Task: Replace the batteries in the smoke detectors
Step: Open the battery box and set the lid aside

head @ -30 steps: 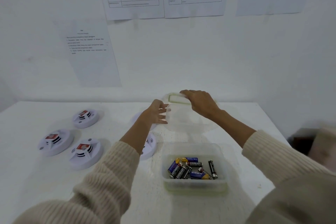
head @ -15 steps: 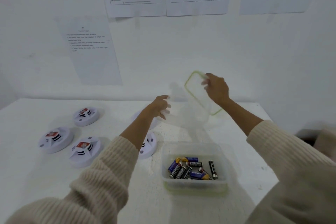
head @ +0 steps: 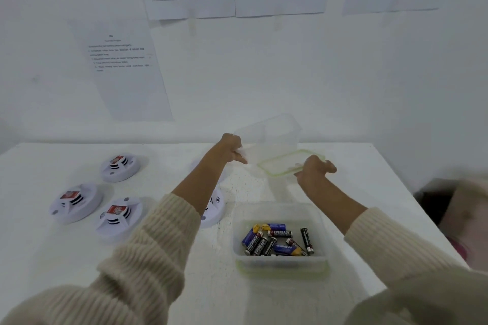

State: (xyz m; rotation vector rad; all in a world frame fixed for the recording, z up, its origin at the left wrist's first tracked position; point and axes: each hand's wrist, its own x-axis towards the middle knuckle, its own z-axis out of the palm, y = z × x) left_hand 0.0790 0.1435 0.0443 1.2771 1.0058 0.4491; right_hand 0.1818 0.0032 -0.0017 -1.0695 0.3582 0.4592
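Observation:
My left hand [head: 233, 148] grips the rim of an empty clear plastic container [head: 272, 137], tilted above the back of the table. My right hand [head: 314, 170] holds its green-rimmed clear lid [head: 285, 162] low and nearly flat, just under the container. Nearer to me stands an open clear tub [head: 280, 262] holding several batteries [head: 274, 241]. Three white smoke detectors lie at the left [head: 120, 166], [head: 75, 202], [head: 118, 217]. A fourth detector [head: 214, 212] is partly hidden behind my left forearm.
The white table [head: 66, 258] ends at a wall with taped paper sheets [head: 126, 68]. Beyond the table's right edge sits a dark, blurred object [head: 435, 200].
My right hand took the lid off, swung it up to the right, then brought it down flat under the container. My left hand lifted and tilted the container.

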